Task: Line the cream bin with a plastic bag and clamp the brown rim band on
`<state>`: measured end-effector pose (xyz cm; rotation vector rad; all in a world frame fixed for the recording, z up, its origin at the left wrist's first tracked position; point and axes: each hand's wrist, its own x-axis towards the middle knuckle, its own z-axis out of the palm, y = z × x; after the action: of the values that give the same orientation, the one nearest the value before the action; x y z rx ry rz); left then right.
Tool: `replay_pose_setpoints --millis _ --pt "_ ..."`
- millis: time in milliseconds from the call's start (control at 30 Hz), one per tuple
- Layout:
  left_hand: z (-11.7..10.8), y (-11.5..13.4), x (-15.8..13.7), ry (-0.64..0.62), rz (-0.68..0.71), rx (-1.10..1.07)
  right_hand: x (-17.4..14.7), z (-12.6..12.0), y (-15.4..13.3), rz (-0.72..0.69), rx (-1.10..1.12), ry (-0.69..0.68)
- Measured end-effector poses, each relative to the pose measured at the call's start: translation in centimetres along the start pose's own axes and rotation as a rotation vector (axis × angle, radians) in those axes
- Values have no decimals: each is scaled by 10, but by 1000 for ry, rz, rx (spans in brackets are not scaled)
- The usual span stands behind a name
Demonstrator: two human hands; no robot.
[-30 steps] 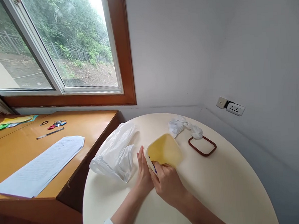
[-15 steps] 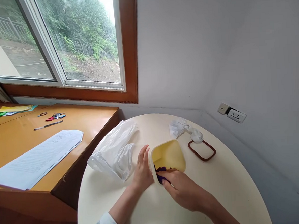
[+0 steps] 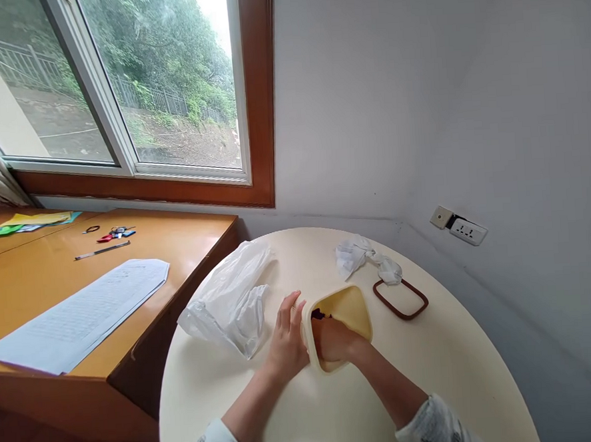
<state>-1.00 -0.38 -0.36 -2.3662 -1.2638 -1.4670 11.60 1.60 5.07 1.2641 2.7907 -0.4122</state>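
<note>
My left hand grips the pale yellow plastic container at its base, holding it tilted on its side with the opening toward me. Deep inside the container is my right hand, its fingers hidden by the rim and the palm. A dark purple cloth shows just beyond the knuckles, pressed against the container's inside. Right of the container lies a brown rectangular sealing ring, flat on the round cream table.
A crumpled clear plastic bag lies left of my hands, and a knotted white plastic bag touches the ring at the back. On the wooden desk are papers, a pen and keys. A wall socket is at right.
My right hand has pushed deeper into the container, taking the dark purple cloth with it. The container has turned slightly in my left hand. The view has shifted a little.
</note>
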Motion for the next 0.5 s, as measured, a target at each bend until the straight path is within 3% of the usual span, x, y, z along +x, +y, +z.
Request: replay_pose_setpoints --millis 167,300,500 --pt "0 1 -1 0 2 27 -2 0 -5 89 -60 7" --pt "-1 2 1 5 -5 26 -24 -12 -11 152 -76 0" --pt "-3 0 3 -10 -28 -32 -71 -21 -15 87 95 226"
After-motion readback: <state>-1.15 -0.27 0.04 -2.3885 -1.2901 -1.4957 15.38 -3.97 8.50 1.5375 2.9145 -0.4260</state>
